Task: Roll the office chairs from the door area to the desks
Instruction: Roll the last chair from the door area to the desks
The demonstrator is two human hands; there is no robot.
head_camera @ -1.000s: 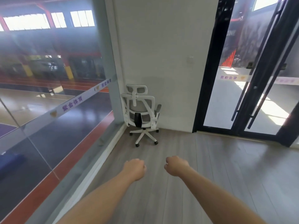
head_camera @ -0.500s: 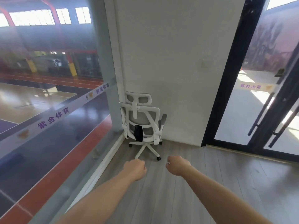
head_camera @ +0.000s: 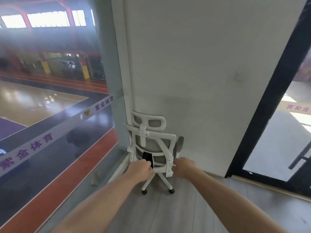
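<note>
A white office chair with grey mesh back and headrest stands in the corner, its back turned to me and its casters on the wood floor. Both my arms stretch out toward it. My left hand is curled into a fist and overlaps the lower left of the backrest in view. My right hand is also curled, beside the backrest's lower right corner. Neither hand visibly holds anything; both look nearer to me than the chair.
A glass wall with a purple-lettered strip runs along the left. A white wall stands behind the chair. A black-framed glass door is at the right. Grey plank floor stretches toward me.
I have walked closer to the chair, which now looks larger and lies right behind my fists. Both hands stay curled as before.
</note>
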